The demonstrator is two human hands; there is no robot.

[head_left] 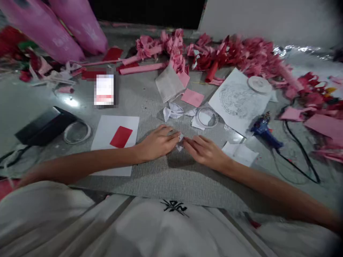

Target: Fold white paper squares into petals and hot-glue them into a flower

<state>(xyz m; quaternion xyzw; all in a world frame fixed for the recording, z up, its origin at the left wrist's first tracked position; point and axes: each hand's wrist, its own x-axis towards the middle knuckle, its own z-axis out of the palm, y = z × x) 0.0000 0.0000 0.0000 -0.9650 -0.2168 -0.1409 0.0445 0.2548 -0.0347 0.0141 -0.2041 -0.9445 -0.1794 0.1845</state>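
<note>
Between the fingertips of both hands is a small piece of folded white paper (180,142), low over the grey table. My left hand (158,142) pinches it from the left. From the other side my right hand (205,150) closes its thumb and fingers on its right edge. Just beyond the hands lie several folded white paper shapes (173,110) and a roll of clear tape (207,117). A white sheet (118,121) with a red paper rectangle (121,137) on it rests by my left forearm. Another small white paper (240,153) lies beside my right wrist.
A blue glue gun (266,132) with a black cord lies at the right, near a printed sheet (238,98) with a white roll on it. Pink and red paper scraps (241,57) line the back. At the left are a phone (104,90), a black box (45,125) and another tape roll (77,132).
</note>
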